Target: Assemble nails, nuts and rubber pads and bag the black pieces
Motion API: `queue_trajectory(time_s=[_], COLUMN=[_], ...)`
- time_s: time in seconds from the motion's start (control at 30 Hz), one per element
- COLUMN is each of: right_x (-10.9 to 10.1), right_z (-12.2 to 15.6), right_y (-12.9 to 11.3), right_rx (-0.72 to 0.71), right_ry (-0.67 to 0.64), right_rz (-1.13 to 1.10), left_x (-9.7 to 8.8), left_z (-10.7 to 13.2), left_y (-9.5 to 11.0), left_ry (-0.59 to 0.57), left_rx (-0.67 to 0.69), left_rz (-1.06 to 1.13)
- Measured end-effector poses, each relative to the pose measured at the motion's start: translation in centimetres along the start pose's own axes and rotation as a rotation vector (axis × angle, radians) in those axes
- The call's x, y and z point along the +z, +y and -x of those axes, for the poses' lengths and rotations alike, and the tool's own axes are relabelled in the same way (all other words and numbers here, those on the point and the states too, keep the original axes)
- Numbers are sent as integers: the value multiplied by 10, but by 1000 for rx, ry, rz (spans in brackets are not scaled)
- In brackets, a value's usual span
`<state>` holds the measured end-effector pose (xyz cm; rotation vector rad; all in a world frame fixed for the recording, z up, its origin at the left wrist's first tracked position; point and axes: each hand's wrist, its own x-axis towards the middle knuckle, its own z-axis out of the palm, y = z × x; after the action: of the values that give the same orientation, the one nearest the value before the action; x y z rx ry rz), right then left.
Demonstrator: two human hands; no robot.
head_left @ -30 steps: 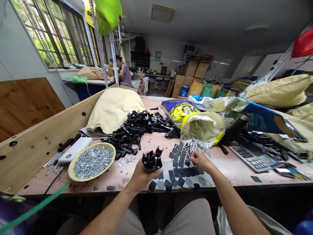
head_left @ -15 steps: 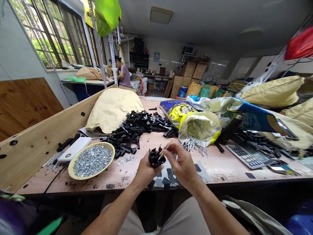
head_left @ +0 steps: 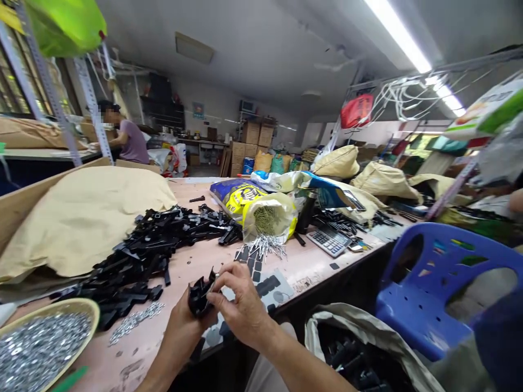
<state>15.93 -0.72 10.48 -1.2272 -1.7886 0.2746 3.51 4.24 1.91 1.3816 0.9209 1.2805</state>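
Note:
My left hand [head_left: 182, 326] is wrapped round a black plastic part [head_left: 199, 296] with upright prongs, held above the table's front edge. My right hand [head_left: 241, 305] pinches a thin metal rod at the near side of that part, its fingertips touching or almost touching the plastic. The fingers cover most of the rod. Behind my hands lies a heap of black plastic parts [head_left: 163, 234]. Small metal nuts [head_left: 137, 321] are spread on the table to the left, near a yellow bowl [head_left: 95, 311] full of them. Metal rods [head_left: 267, 247] spill out of a yellow bag [head_left: 291, 218].
A calculator [head_left: 329, 239] and dark pads [head_left: 267, 286] lie to the right. A beige sack [head_left: 90, 212] lies at the left. An open sack [head_left: 314, 332] of black parts and a blue plastic chair [head_left: 417, 305] stand at the right. Another person [head_left: 133, 141] sits in the background.
The view has turned right, so the table's contents appear further left, and the chair and open sack have come into view. My hands keep hold of the black part and the rod.

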Motion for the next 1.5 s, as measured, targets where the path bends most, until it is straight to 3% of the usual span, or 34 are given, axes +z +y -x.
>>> queue_trajectory(time_s=[0.2,0.33,0.43,0.57,0.67,0.83,1.07,1.23,1.4,1.5], right_x=[-7,-26,-45,-72,-91,-112,-107,-106,-114,-110], right_z=[5,3,2,13,25,17,-36,-40,-39,-48], right_y=[4,17,52,126,173,212,236,239,230,202], right_rx=[1,5,149,413,517,587,605,610,516,432], right_ry=[-43,-117,-36,43,64,40,4,-33,-10,-6], right_rz=[-18,-121,-71,109,216,450,730,773,667,533], left_x=[1,-4,-13,-24,-29,-28,-24,-28,-25,-20], left_z=[-9,-15,-13,-7,-5,-5,-6,-5,-4,-6], left_y=[-9,-21,-25,-17,-9,-3,2,1,1,-2], left_ry=[19,39,69,212,252,249,160,161,93,52], left_rx=[-6,-105,-126,-82,-47,-5,49,78,147,171], left_rz=[-16,71,164,159,133,53,-9,-6,-48,-56])
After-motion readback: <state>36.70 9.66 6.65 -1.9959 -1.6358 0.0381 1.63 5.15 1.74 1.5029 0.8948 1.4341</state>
